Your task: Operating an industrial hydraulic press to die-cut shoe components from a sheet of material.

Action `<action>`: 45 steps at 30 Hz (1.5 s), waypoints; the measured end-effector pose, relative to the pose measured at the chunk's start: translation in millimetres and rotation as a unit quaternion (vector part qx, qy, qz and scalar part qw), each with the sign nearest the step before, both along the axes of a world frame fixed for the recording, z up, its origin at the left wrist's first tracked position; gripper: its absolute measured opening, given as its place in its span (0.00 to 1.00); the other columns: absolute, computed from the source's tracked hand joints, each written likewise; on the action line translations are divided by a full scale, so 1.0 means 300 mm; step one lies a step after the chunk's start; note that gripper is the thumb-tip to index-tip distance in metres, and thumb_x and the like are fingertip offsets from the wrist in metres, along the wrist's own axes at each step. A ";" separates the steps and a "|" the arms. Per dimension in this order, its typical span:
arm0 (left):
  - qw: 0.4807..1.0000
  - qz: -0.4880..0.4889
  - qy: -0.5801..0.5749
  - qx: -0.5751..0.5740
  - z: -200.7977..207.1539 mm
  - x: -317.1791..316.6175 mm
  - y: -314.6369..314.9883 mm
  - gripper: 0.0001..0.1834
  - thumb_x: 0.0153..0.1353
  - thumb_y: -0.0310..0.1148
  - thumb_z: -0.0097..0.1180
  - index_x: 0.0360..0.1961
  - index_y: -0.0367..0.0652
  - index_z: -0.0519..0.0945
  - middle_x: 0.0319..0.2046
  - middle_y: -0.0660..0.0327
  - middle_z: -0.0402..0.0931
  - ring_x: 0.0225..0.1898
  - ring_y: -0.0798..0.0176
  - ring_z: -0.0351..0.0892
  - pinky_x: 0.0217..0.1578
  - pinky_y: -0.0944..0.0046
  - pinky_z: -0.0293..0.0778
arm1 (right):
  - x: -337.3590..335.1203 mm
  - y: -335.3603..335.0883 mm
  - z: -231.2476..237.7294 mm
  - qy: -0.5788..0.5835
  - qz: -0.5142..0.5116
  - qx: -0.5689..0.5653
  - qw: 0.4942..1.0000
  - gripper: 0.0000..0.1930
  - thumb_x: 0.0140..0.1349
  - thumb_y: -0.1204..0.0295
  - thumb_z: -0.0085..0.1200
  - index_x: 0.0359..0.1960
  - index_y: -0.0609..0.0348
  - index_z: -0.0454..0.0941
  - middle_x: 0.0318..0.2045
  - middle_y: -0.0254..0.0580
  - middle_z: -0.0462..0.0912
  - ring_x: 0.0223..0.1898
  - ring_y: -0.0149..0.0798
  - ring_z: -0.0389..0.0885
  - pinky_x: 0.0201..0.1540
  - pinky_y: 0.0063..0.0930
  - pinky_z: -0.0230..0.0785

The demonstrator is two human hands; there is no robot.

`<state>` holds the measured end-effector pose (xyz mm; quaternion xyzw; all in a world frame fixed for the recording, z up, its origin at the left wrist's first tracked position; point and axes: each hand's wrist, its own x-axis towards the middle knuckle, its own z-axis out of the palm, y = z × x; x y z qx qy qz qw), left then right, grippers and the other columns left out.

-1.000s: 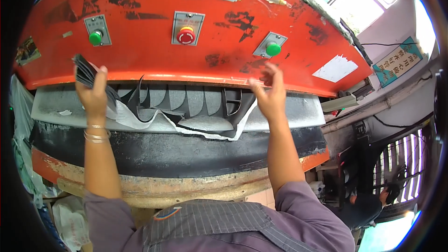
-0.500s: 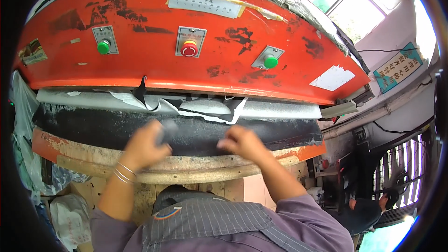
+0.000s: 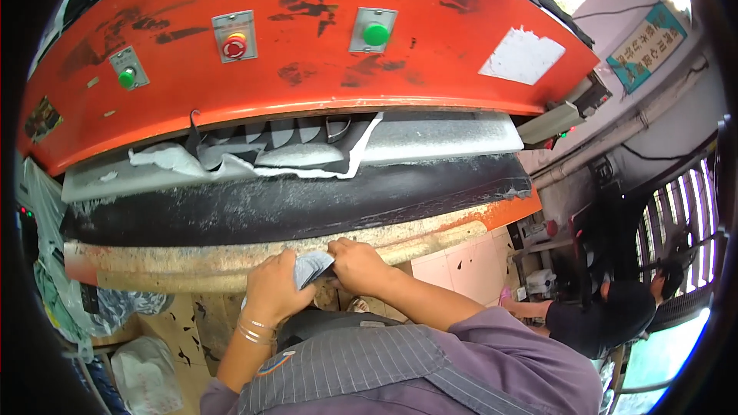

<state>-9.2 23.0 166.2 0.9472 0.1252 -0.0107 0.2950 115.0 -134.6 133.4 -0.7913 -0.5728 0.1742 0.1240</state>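
My left hand (image 3: 275,290) is closed around a small stack of curved grey cut pieces (image 3: 312,268), just over the near edge of the machine's bed. Right beside it my right hand (image 3: 358,266) is curled closed against the right end of the stack; whatever its fingers grip is hidden. Beyond both hands lies a worn black sheet (image 3: 307,204) on the bed. Behind that, a black and white scrap sheet (image 3: 298,167) with curved cutouts and ragged edges rests on a pale grey board (image 3: 442,138), partly under the orange press head (image 3: 300,77).
The press head carries two green buttons (image 3: 376,34) and a red stop button (image 3: 234,46). A worn pale ledge (image 3: 184,267) runs along the bed's front. Plastic bags (image 3: 146,376) are at lower left. Another person (image 3: 603,319) is at the right, near barred windows.
My hands have come together and drawn back from over the black sheet to the bed's near edge. The view has shifted, so the press head sits further left and higher.
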 end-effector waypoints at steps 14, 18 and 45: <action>0.967 -0.228 -0.071 -0.092 -0.182 0.628 0.031 0.28 0.42 0.42 0.63 0.41 0.32 0.72 0.58 0.37 0.66 0.62 0.42 0.64 0.61 0.52 0.61 | 0.781 -0.050 -0.188 -0.095 -0.159 0.031 0.982 0.27 0.56 0.53 0.57 0.54 0.56 0.76 0.55 0.45 0.76 0.58 0.47 0.72 0.55 0.43 0.67; 0.970 -0.230 -0.068 -0.041 -0.277 0.671 0.001 0.28 0.39 0.40 0.63 0.38 0.30 0.72 0.63 0.34 0.58 0.67 0.37 0.54 0.68 0.46 0.47 | 0.785 0.006 -0.015 0.085 -0.253 -0.204 0.942 0.27 0.59 0.50 0.56 0.50 0.61 0.77 0.46 0.54 0.81 0.51 0.54 0.77 0.53 0.42 0.69; 0.951 0.142 0.035 -0.271 -0.245 0.878 0.154 0.33 0.48 0.38 0.59 0.53 0.27 0.70 0.45 0.42 0.77 0.47 0.47 0.78 0.47 0.57 0.73 | 1.006 -0.008 -0.204 0.188 -0.213 0.085 0.955 0.40 0.38 0.46 0.71 0.53 0.49 0.73 0.61 0.49 0.70 0.70 0.49 0.54 0.71 0.51 0.37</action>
